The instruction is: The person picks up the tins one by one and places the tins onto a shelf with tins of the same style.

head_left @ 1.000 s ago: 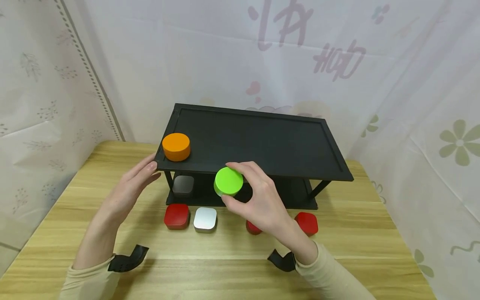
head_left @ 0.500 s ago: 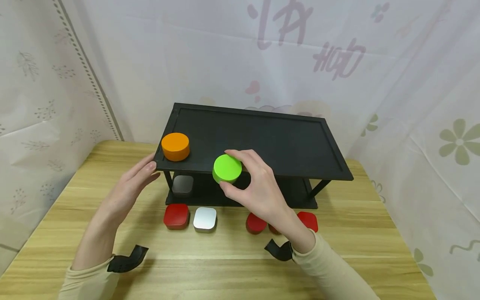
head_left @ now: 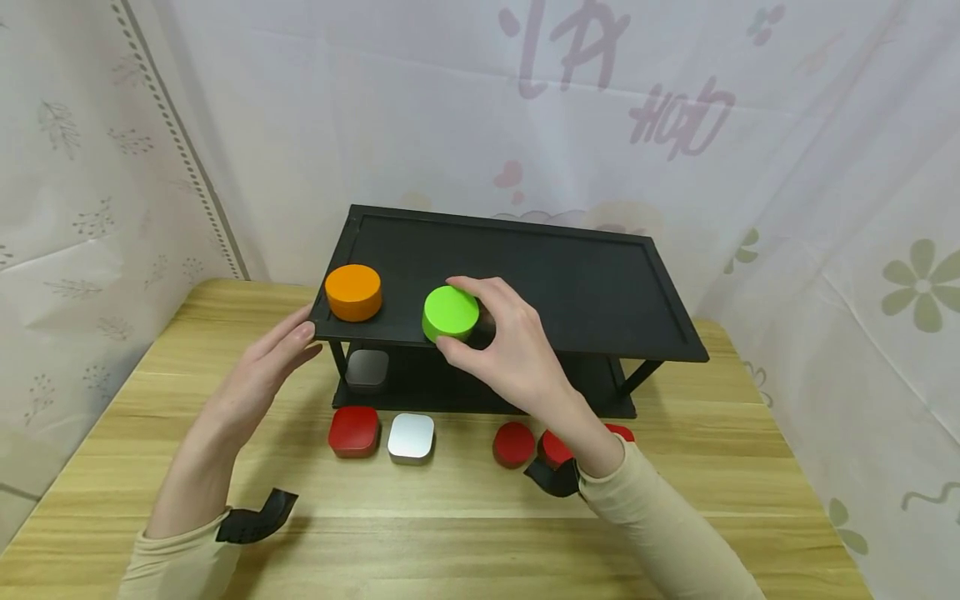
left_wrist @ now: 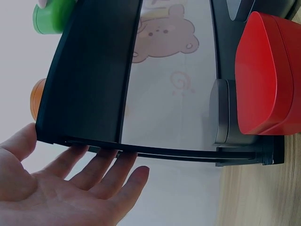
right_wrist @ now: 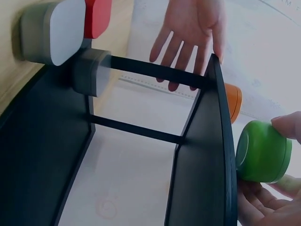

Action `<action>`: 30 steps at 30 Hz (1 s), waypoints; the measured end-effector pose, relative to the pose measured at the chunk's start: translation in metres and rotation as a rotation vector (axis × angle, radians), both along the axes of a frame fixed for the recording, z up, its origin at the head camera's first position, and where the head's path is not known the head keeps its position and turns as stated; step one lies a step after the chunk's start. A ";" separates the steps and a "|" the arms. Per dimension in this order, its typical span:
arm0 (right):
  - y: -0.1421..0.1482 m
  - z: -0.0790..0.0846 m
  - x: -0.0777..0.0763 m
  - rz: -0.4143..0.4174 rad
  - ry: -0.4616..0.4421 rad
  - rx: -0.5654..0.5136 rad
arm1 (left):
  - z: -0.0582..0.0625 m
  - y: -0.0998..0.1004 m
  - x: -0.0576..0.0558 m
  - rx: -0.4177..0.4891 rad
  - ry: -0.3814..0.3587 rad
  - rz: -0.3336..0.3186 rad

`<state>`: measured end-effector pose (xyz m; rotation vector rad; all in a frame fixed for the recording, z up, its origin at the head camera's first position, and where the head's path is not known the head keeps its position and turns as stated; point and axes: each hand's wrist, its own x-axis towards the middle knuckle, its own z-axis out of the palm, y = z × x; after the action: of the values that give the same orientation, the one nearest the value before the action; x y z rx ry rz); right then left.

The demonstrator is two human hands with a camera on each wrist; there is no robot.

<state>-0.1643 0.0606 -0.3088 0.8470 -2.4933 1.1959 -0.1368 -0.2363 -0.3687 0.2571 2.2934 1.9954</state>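
My right hand (head_left: 510, 346) pinches a bright green round tin (head_left: 450, 312) between thumb and fingers, close over the front edge of the black two-tier shelf (head_left: 540, 283). In the right wrist view the green tin (right_wrist: 261, 150) overlaps the top board's edge. My left hand (head_left: 251, 383) rests at the shelf's front left corner; in the left wrist view its fingers (left_wrist: 96, 169) are spread and fairly straight along the side, thumb at the top board's edge. An orange round tin (head_left: 352, 293) sits on the top board near that corner. A dark grey square tin (head_left: 367, 371) stands on the lower tier.
On the wooden table (head_left: 390, 533) before the shelf stand a red square tin (head_left: 354, 432) and a silver square tin (head_left: 411, 438). Further right are a red round tin (head_left: 513, 444) and more red tins, partly behind my right wrist. A patterned white cloth (head_left: 450, 108) hangs behind.
My right hand has carried the green tin up and away from me, from in front of the shelf to over its top board's front edge. My left hand stays at the corner.
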 end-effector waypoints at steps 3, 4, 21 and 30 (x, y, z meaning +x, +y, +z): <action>-0.001 0.004 -0.003 -0.003 -0.022 0.004 | 0.000 0.000 0.000 -0.010 -0.007 0.000; -0.002 0.005 -0.004 -0.004 -0.028 0.006 | 0.000 0.000 0.000 -0.013 -0.005 -0.003; -0.007 0.011 -0.021 -0.013 -0.097 0.074 | 0.000 -0.001 0.000 -0.024 0.001 -0.007; -0.008 0.012 -0.027 -0.018 -0.156 0.128 | 0.000 -0.001 0.000 -0.008 -0.001 -0.006</action>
<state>-0.1916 0.0523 -0.2967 0.7874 -2.7217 1.1479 -0.1368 -0.2374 -0.3688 0.2614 2.2971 1.9827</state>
